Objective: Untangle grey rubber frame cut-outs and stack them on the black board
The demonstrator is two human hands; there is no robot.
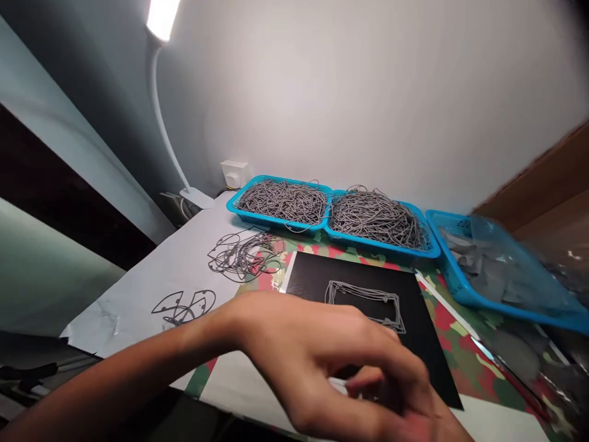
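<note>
Thin grey frames [364, 290], loosely stacked in a rectangle, on the black mat [427, 344], right of the table's middle; judged feather-light, limp, a little springy, prone to tangle or kink; best pinched at a corner, where the strands bunch, not mid-side; slipperiness cannot be told. Left hand [317, 356] above the mat's near left corner, fingers curled in; right hand [442, 417] mostly hidden behind it; whether either grips anything, cannot tell.

Table [138, 288] white toward its left edge, camouflage-patterned cover [453, 313] to the right; two blue baskets [276, 219] of tangled grey strands along the far edge; third blue basket [464, 288], clear plastic in it, by the right edge; loose tangle [243, 255] left of the mat; bright lamp [163, 18] over the far left corner; pale wall behind.
</note>
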